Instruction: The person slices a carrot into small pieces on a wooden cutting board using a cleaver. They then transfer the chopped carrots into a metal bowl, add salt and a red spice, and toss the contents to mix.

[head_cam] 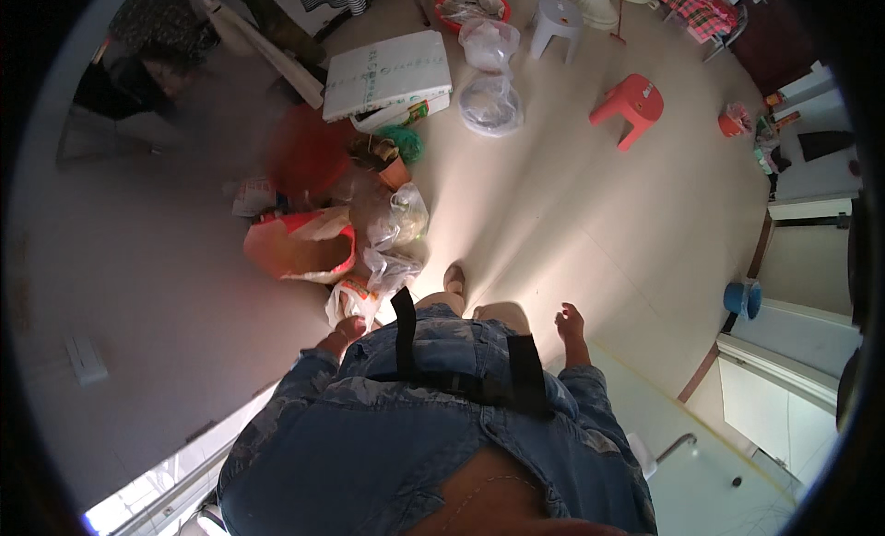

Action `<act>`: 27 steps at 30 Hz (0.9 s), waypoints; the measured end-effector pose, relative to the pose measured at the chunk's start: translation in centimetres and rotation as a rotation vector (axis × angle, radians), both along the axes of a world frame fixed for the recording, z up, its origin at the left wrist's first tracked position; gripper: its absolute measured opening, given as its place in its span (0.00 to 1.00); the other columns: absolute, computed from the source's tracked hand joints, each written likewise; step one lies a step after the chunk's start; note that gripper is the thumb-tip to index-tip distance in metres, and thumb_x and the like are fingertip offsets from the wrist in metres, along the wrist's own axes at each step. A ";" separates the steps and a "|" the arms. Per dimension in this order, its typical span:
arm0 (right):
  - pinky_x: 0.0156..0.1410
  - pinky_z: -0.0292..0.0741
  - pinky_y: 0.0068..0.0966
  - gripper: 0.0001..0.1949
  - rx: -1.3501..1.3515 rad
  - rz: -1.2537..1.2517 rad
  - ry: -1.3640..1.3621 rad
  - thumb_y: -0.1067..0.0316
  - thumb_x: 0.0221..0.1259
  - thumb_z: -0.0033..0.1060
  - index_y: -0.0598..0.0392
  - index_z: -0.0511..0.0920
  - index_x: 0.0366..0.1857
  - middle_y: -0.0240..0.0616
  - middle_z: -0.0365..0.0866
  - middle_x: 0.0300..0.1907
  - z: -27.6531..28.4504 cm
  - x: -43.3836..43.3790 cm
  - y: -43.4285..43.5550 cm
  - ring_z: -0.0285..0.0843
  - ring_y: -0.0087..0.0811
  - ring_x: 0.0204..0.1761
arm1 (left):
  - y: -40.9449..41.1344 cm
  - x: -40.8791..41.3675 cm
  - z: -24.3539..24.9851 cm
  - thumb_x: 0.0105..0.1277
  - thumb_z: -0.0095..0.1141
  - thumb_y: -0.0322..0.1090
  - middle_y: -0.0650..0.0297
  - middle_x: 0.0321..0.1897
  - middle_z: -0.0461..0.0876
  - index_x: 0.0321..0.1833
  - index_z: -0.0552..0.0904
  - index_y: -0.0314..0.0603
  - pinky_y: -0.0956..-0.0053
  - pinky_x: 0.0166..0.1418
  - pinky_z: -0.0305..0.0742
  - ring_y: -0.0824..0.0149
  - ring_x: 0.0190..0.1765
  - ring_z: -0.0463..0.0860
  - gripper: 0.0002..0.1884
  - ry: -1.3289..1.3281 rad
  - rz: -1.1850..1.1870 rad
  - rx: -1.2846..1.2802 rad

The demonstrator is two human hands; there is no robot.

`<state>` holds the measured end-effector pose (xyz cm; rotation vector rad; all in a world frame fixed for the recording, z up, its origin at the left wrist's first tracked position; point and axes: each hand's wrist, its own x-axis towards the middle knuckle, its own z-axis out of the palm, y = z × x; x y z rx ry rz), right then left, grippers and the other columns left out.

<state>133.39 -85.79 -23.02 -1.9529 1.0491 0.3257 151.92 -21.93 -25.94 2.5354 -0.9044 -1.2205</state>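
Observation:
My left hand (pixel 351 326) hangs by my left hip, overlapping the lower edge of a white plastic bag (pixel 343 302) with an orange-red packet; whether the fingers grip it cannot be told. My right hand (pixel 570 322) hangs away from my right side, fingers loosely curled and apart, holding nothing. Clear plastic bags (pixel 397 221) lie ahead on the left, beside a large red-rimmed bag (pixel 297 249) with an open top. Beyond them stands an orange plant pot (pixel 394 173) beside a green net or plastic bag (pixel 403 143).
White foam boxes (pixel 387 73) and tied clear bags (pixel 491 107) sit farther ahead. A red plastic stool (pixel 632 107) and a grey stool (pixel 556 24) stand on the tiled floor. Blue (pixel 743 299) and red bins (pixel 734 121) are right. A faucet (pixel 677 447) is behind my right side.

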 end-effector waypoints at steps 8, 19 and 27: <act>0.49 0.80 0.31 0.18 0.108 0.056 0.330 0.65 0.57 0.58 0.55 0.76 0.52 0.44 0.83 0.46 -0.2 1.8 -11.8 0.83 0.37 0.43 | -20.4 20.1 8.7 0.68 0.50 0.32 0.61 0.35 0.79 0.58 0.72 0.47 0.67 0.28 0.77 0.66 0.24 0.78 0.16 0.422 1.222 -0.192; 0.36 0.80 0.29 0.15 -0.459 0.457 -0.089 0.69 0.58 0.52 0.57 0.77 0.49 0.39 0.83 0.22 -5.5 28.4 -43.5 0.83 0.32 0.26 | -32.2 18.7 9.9 0.68 0.53 0.42 0.62 0.49 0.82 0.65 0.71 0.46 0.71 0.31 0.79 0.66 0.35 0.85 0.23 0.488 1.367 0.080; 0.47 0.78 0.33 0.17 -0.197 0.383 -0.090 0.65 0.59 0.54 0.55 0.77 0.52 0.42 0.85 0.34 -0.1 53.2 -41.7 0.83 0.36 0.39 | -40.8 33.2 8.1 0.67 0.55 0.54 0.65 0.50 0.78 0.68 0.67 0.50 0.69 0.43 0.78 0.67 0.44 0.80 0.30 0.564 1.641 -0.113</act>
